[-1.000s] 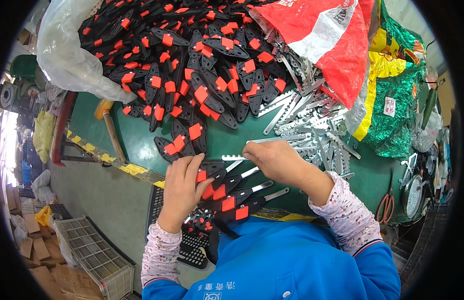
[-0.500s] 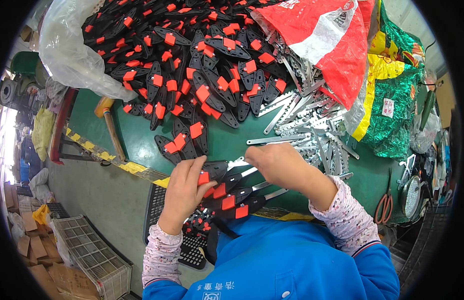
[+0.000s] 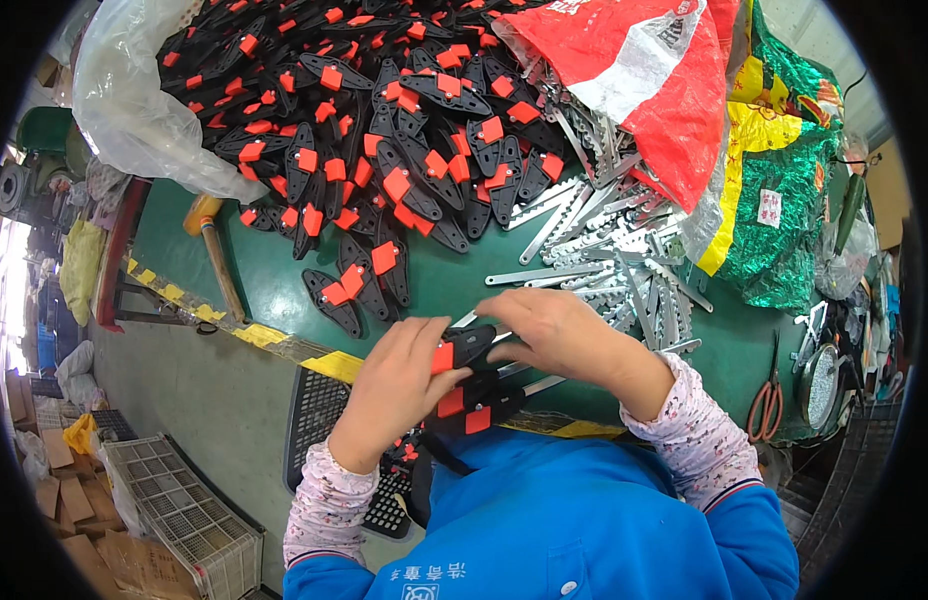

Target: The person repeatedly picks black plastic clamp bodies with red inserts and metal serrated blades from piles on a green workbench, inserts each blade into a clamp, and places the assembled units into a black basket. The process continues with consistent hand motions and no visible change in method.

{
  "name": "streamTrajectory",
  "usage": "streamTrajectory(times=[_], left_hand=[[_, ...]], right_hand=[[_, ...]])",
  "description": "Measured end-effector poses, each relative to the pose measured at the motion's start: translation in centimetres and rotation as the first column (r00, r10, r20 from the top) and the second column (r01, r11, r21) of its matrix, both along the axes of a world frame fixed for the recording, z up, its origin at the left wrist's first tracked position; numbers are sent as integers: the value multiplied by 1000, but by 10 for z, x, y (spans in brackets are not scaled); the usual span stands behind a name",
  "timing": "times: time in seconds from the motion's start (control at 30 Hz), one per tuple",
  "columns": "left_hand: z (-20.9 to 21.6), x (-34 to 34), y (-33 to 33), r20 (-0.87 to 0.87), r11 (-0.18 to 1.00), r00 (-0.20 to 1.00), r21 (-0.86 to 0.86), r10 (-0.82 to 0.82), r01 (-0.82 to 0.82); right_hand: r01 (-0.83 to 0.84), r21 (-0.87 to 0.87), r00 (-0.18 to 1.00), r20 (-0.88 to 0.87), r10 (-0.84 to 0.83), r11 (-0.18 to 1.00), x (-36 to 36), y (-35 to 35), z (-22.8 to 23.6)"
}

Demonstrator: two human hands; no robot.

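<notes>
Nearest, at six o'clock, a blue shirt (image 3: pixel 604 500) was seen, with patterned sleeve covers (image 3: pixel 329 505) drawn over both forearms. The left forearm was angled in from seven o'clock, and the left hand (image 3: pixel 394 390) was held back uppermost, its fingers pointed toward one o'clock. A black piece (image 3: pixel 472 343), lying just below the view's centre, was grasped by it, the red block (image 3: pixel 443 357) being flanked by fingers on the far side and thumb on the near side. The right forearm was brought in from four o'clock, its wrist nearly straight. The right hand (image 3: pixel 554 328) was pointed toward nine o'clock at the piece's right end, with fingers arched and thumb set apart below them; whether a strip was pinched there could not be told, the fingertips being partly hidden.

More black pieces with red blocks were lined up just toward six o'clock of the grasped one, and a metal strip (image 3: pixel 544 384) was seen jutting from the row. Farther out, scissors (image 3: pixel 766 405) were laid between three and four o'clock, a wooden-handled mallet (image 3: pixel 222 270) near nine. Notched metal strips (image 3: pixel 624 275) were piled between two and three; beyond, a large heap of black pieces (image 3: pixel 384 130) was spread at eleven, and a red-and-white bag (image 3: pixel 664 130) was draped at one.
</notes>
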State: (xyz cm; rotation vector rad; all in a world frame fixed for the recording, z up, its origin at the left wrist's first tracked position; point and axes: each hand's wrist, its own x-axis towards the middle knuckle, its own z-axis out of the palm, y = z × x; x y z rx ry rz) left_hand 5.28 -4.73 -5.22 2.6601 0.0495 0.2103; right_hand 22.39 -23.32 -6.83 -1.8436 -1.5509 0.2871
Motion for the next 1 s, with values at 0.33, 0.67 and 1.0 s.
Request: streamTrajectory(times=[0.33,0.67,1.0], left_hand=[[-35,4,-45,-70,989,995,132,70,-60],[-18,-8,-57,-159,965,987,264,36,7],[17,-60,28,-304,909,905,380,298,-171]], right_hand=[[36,-110,977,-206,-58,993,-52,-9,-30],[295,125,888,329,-320,947,8,-5,-39],[114,137,919,362,-157,984,19,6,-56]])
